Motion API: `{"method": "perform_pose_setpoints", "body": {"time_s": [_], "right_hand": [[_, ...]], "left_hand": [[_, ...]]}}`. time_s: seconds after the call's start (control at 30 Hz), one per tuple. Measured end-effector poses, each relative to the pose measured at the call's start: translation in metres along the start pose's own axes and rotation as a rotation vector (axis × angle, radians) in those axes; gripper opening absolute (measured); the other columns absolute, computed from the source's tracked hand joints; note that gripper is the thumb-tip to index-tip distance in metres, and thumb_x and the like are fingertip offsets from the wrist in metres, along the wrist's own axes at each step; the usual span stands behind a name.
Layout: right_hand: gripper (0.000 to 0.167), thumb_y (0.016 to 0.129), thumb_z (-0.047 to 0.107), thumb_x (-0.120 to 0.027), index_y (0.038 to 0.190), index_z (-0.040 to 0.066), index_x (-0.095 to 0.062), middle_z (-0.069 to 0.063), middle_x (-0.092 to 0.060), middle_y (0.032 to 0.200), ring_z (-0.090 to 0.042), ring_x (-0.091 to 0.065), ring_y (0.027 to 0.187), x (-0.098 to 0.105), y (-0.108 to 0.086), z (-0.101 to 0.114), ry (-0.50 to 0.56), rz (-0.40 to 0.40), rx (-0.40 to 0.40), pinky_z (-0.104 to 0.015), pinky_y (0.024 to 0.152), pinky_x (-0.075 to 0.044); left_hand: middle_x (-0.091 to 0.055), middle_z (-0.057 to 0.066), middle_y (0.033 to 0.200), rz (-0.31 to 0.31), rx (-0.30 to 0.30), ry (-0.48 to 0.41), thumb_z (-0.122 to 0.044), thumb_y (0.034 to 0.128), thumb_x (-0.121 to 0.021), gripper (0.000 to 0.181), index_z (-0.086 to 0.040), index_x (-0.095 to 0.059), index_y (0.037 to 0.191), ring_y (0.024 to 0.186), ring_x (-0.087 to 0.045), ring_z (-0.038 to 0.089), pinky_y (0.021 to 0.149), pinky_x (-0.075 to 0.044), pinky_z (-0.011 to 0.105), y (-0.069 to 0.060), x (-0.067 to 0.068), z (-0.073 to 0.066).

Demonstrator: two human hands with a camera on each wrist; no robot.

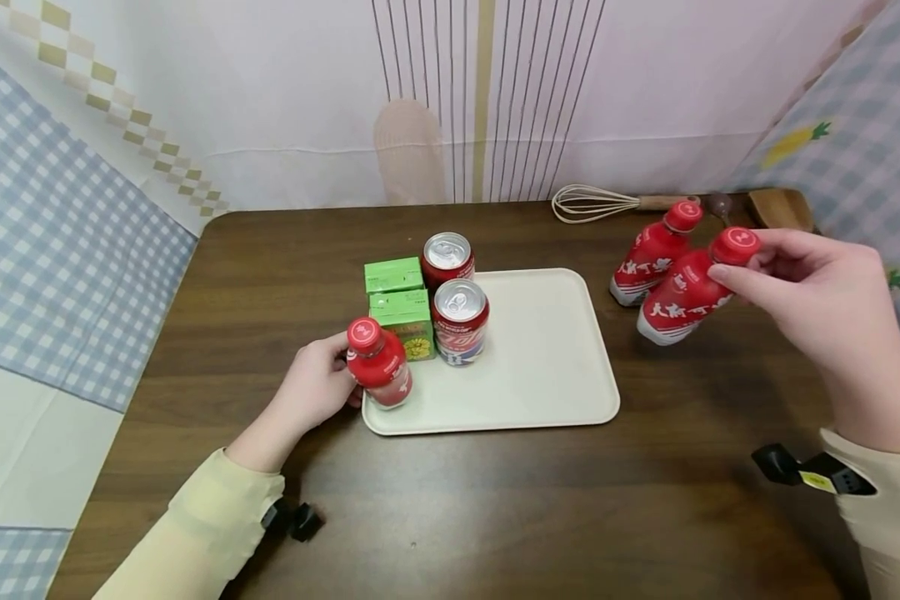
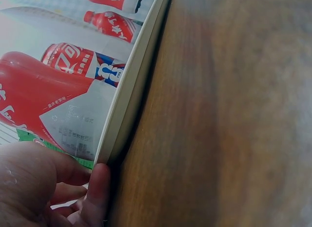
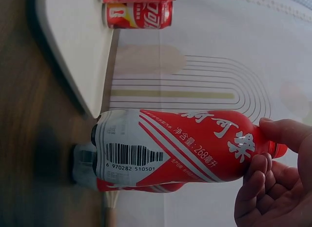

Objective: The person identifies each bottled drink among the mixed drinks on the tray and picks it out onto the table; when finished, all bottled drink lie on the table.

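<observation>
The left hand [image 1: 315, 383] touches the cream rectangular tray [image 1: 540, 367], one red plastic bottle [image 1: 381, 367] aboard; whether its fingers clamp, I cannot tell. Two red metal cans [image 1: 461, 333] and two green cartons [image 1: 397, 304] look loaded too. The right hand [image 1: 832, 287] pinches a tilted second bottle [image 1: 682, 292]; a third bottle [image 1: 648, 258] stands beyond, both off-tray.

A whisk [image 1: 648, 202], wooden spatula [image 1: 782, 208] and checked cloth [image 1: 60, 225] suggest a home kitchen.

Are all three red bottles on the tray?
No, one bottle is on the tray, the right hand holds another bottle, and the third bottle is off to the side.
</observation>
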State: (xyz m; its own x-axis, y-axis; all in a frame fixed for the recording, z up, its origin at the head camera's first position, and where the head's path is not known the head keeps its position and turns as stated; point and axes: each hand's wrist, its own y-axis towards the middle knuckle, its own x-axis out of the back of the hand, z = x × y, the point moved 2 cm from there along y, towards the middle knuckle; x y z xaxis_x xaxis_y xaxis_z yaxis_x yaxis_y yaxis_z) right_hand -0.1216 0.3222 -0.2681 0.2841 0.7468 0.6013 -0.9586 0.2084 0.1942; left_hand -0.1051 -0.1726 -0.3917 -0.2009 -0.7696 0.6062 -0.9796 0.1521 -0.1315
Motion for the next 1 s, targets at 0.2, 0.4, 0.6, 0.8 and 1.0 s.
{"method": "perform_pose_setpoints", "body": {"time_s": [0.2, 0.4, 0.6, 0.8, 1.0], "right_hand": [[0.022, 0.085, 0.017, -0.085, 0.101, 0.028, -0.076, 0.023, -0.063, 0.068, 0.0, -0.053, 0.059, -0.007, 0.001, -0.012, 0.044, 0.009, 0.016, -0.014, 0.05, -0.041], [0.021, 0.085, 0.019, -0.085, 0.103, 0.024, -0.076, 0.023, -0.061, 0.068, -0.001, -0.051, 0.06, -0.016, 0.001, -0.024, 0.02, 0.022, 0.024, -0.014, 0.05, -0.041], [0.022, 0.085, 0.018, -0.085, 0.105, 0.023, -0.076, 0.024, -0.06, 0.07, 0.0, -0.05, 0.061, -0.022, 0.001, -0.032, 0.013, 0.012, 0.035, -0.013, 0.05, -0.04], [0.022, 0.085, 0.018, -0.085, 0.105, 0.023, -0.075, 0.024, -0.06, 0.072, 0.0, -0.051, 0.063, -0.023, -0.002, -0.037, 0.012, 0.025, 0.023, -0.012, 0.051, -0.041], [0.024, 0.086, 0.02, -0.084, 0.108, 0.02, -0.074, 0.026, -0.06, 0.073, -0.001, -0.051, 0.065, -0.023, -0.004, -0.037, -0.009, 0.042, 0.016, -0.013, 0.052, -0.041]], "left_hand": [[-0.071, 0.015, 0.094, -0.001, -0.009, 0.005, -0.001, 0.0934, -0.055, 0.031, -0.007, -0.069, 0.119, 0.057, -0.067, 0.018, 0.056, -0.062, 0.031, 0.0, -0.001, -0.001], [-0.072, 0.016, 0.094, -0.005, -0.001, 0.006, -0.001, 0.093, -0.054, 0.031, -0.007, -0.07, 0.119, 0.057, -0.068, 0.018, 0.055, -0.062, 0.032, 0.0, -0.001, 0.0], [-0.071, 0.016, 0.094, -0.014, -0.007, 0.016, -0.001, 0.0926, -0.054, 0.032, -0.008, -0.07, 0.119, 0.057, -0.067, 0.018, 0.055, -0.061, 0.032, 0.0, 0.0, 0.001], [-0.072, 0.015, 0.093, -0.003, -0.004, 0.014, -0.001, 0.0929, -0.054, 0.032, -0.008, -0.07, 0.119, 0.057, -0.067, 0.018, 0.055, -0.061, 0.032, 0.0, -0.001, 0.0], [-0.071, 0.015, 0.092, -0.011, -0.011, 0.013, 0.0, 0.0924, -0.053, 0.032, -0.008, -0.07, 0.119, 0.057, -0.067, 0.018, 0.055, -0.061, 0.032, -0.001, 0.0, 0.001]]}}
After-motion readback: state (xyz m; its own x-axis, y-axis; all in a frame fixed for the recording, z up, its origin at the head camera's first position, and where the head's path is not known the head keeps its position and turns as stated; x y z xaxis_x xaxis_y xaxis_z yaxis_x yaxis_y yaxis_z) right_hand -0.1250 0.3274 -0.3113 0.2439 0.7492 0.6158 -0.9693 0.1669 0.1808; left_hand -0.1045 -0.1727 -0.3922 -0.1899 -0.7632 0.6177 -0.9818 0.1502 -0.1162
